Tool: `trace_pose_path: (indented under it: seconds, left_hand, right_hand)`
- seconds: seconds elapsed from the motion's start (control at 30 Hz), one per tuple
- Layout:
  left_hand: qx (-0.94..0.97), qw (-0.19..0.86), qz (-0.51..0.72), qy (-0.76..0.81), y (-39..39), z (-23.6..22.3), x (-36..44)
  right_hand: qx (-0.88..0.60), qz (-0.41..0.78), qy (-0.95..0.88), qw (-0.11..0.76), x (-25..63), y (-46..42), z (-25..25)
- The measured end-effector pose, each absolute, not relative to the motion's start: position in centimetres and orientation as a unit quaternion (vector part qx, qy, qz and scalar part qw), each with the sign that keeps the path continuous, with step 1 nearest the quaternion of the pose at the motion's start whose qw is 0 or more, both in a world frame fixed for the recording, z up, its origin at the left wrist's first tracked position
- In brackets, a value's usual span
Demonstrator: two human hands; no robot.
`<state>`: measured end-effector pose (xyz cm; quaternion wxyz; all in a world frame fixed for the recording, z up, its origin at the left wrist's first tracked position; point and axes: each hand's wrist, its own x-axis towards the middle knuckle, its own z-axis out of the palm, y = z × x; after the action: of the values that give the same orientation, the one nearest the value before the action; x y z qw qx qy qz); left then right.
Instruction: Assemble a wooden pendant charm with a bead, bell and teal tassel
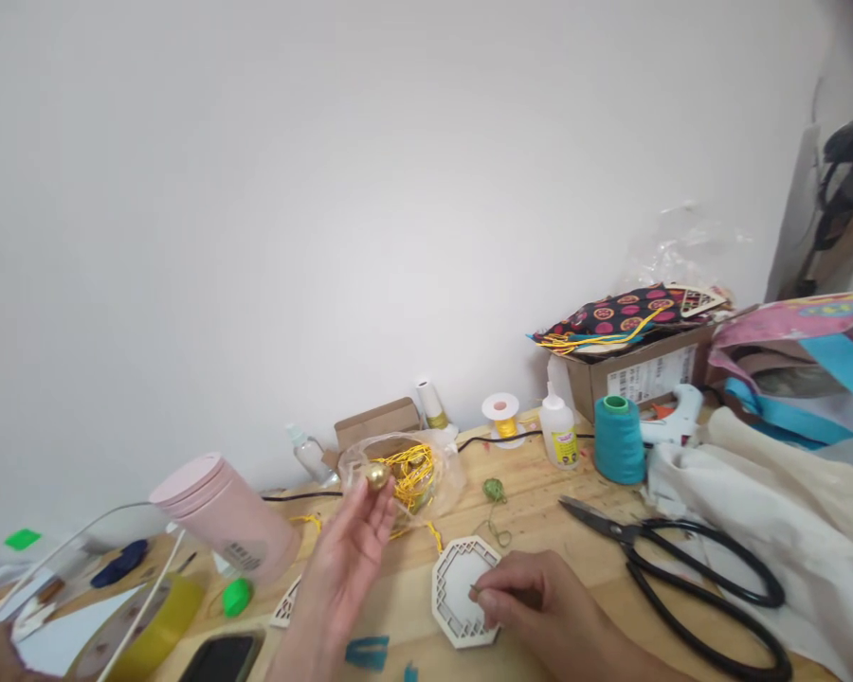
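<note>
My left hand (348, 554) is raised over the table, its fingertips closed on a shiny gold ball (376, 475). Lower and to the right, my right hand (544, 606) is closed in a pinch over the octagonal wooden lattice frame (437, 597). A thin dark tip pokes out between thumb and finger; I cannot make out what it is. Yellow cord runs up from the top of the frame. Behind my left hand, a clear plastic bag (455, 474) holds a tangle of yellow cord (416, 478). A small ball of green thread (494, 490) lies behind the frame.
Black scissors (629, 535) lie open at right, near white cloth (739, 493). A teal thread cone (618, 445), a glue bottle (558, 431) and a full cardboard box (646, 369) stand behind. Left are a pink tumbler (231, 521), yellow tape (146, 625), a phone (222, 657) and another person's hand (0, 654).
</note>
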<state>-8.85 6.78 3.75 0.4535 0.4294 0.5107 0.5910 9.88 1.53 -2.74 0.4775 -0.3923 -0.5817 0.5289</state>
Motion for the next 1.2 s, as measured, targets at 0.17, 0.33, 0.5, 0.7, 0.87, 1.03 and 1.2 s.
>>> trace_pose_path:
  seconds: [0.17,0.33,0.5,0.7,0.87,1.03,1.2]
  left_hand:
    - [0.183,0.701,0.558,0.404,3.5,2.9,-5.8]
    - [0.274,0.677,0.531,0.429,2.3,3.0,-5.3]
    - [0.310,0.683,0.475,0.460,2.4,2.8,-7.7]
    - [0.611,0.387,0.362,0.588,5.8,3.5,-10.3]
    - [0.773,0.116,0.239,0.575,10.6,4.1,-10.3]
    - [0.818,0.033,0.153,0.553,12.9,3.2,-9.8]
    - [0.847,-0.028,0.095,0.522,13.2,3.6,-9.1]
  right_hand:
    - [-0.378,0.562,-0.550,0.489,9.9,1.5,-2.3]
    - [-0.378,0.559,-0.552,0.490,10.2,1.4,-1.8]
    - [-0.405,0.531,-0.580,0.466,10.2,1.4,-2.3]
    - [-0.435,0.495,-0.613,0.437,10.0,1.5,-2.2]
    - [-0.425,0.477,-0.636,0.433,10.2,1.5,-1.8]
    - [-0.400,0.468,-0.673,0.410,10.5,1.9,-2.7]
    - [-0.391,0.453,-0.692,0.404,10.6,2.2,-3.5]
